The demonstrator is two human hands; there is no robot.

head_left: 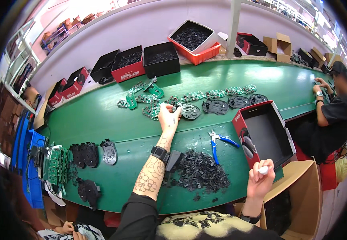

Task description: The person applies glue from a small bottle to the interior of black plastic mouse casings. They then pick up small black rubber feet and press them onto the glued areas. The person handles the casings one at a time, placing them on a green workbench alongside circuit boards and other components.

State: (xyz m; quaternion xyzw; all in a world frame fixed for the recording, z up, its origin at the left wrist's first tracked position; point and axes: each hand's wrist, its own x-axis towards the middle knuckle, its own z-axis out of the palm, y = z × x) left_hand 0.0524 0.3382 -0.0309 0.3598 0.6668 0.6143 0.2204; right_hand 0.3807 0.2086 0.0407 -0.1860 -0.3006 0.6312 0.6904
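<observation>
My left hand (168,118) reaches over the green bench and pinches the left end of a grey plastic mouse base (190,111). Green circuit boards (152,110) lie close beside its fingers. To the right of that base, black mouse bases (215,107) stand in a row, with a line of green circuit boards (214,94) behind them. My right hand (259,180) is raised at the near right, its fingers curled. Something small and white (263,170) shows at the thumb; whether it is held or worn there I cannot tell.
Blue-handled pliers (215,148) lie beside a heap of small black plastic pieces (201,172). An open red-and-black box (266,134) stands to the right. Stacked boards (58,165) and black shells (84,155) are at left. Bins (161,59) line the back; a co-worker (333,112) sits at far right.
</observation>
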